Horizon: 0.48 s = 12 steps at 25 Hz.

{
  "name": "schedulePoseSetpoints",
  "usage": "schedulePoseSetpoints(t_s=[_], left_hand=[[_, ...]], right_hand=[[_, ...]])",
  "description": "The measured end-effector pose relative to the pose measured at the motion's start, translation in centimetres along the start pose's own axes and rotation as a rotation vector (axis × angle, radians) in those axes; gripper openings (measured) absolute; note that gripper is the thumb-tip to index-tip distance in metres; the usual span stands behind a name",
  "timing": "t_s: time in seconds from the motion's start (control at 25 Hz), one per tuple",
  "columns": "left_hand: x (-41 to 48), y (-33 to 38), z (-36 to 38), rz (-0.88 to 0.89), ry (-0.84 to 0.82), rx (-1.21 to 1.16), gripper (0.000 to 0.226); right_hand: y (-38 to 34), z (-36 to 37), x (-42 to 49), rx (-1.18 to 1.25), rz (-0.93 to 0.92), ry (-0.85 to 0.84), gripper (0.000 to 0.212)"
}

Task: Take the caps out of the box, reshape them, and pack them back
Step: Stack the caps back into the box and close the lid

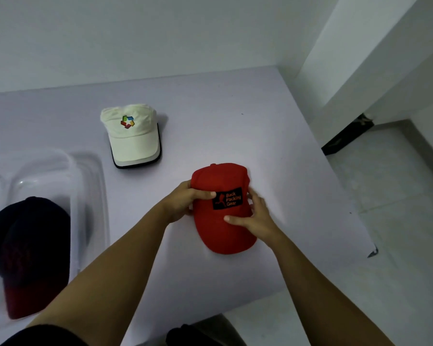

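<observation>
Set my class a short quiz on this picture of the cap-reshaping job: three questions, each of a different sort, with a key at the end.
1. True or false: the left hand and the right hand both hold the red cap.
2. The cap with the colourful logo on the table is: A cream, B green, C black.
3. Fill in: the red cap's black patch reads "Back ___ Gear".

Key: 1 true; 2 A; 3 Packing.
</observation>
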State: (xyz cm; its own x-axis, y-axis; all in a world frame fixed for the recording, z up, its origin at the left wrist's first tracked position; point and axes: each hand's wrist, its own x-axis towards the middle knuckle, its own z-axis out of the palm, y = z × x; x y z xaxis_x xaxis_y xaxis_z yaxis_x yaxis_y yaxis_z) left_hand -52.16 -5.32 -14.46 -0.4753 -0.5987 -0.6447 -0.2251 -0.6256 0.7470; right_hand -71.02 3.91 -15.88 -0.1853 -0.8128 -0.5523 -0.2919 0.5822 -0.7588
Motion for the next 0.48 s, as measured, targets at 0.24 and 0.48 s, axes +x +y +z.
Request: schedulePoseSetpoints(t_s=[0.24,0.48], left_hand=[[-1.1,0.8,-0.6,-0.044,-0.063,-0.053,0.063],[-6.6,5.7,-3.8,-0.018,-0.206,0.060,0.060]], right_hand=[[-1.1,-0.6,-1.7,0.116,-0.159,-0.032,0.100],[-6.8,1.2,-4.8,0.029,-0.390,0.034,0.109]])
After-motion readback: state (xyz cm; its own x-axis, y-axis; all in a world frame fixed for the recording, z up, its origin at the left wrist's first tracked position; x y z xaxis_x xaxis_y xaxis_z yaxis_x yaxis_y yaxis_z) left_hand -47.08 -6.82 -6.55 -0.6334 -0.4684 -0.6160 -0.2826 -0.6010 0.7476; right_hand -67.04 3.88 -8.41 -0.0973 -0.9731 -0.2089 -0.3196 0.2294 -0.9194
